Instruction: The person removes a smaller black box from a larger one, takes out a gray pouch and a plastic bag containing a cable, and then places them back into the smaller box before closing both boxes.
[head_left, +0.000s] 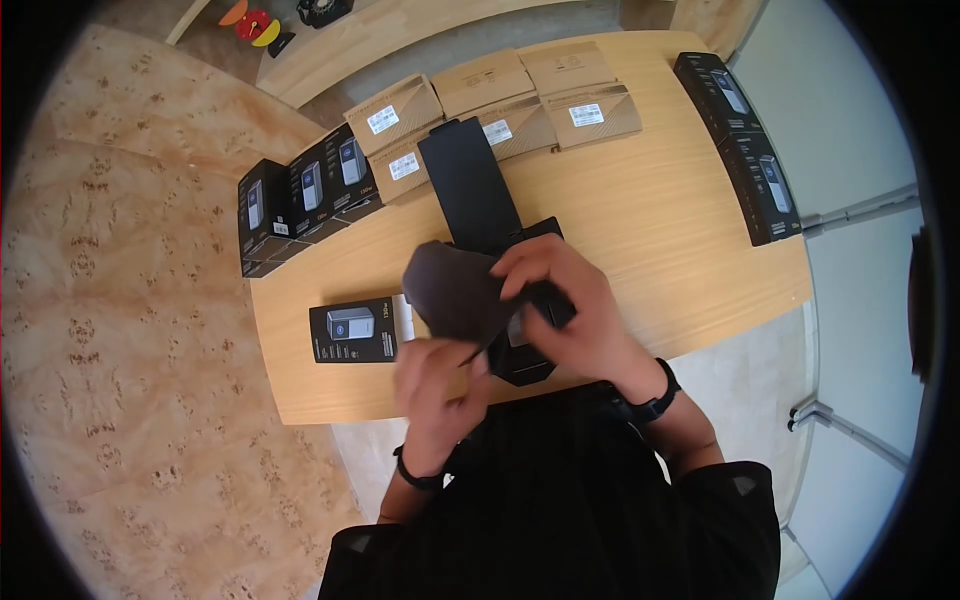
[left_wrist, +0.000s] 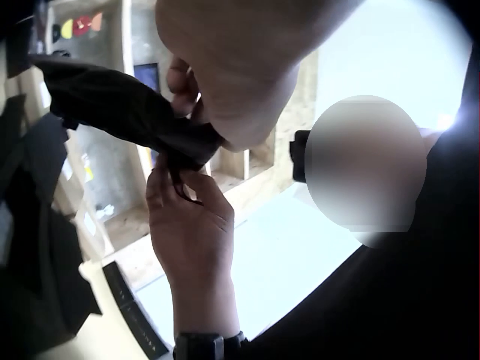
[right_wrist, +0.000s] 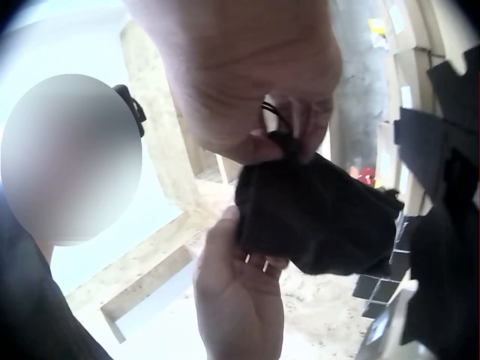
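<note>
A dark grey drawstring pouch is held up over the table's front part, between both hands. My left hand grips its near side; in the right wrist view the thumb and fingers of that left hand lie on opposite sides of the cloth. At the gathered neck, my right hand pinches the pouch, and a thin black cord loops out by its fingers. Underneath stands an open black box, its long lid folded back. The hands and pouch hide much of its inside.
A printed black carton with a white flap lies at the left front. Brown cartons are stacked along the back, beside more black cartons. Others line the right edge of the wooden table.
</note>
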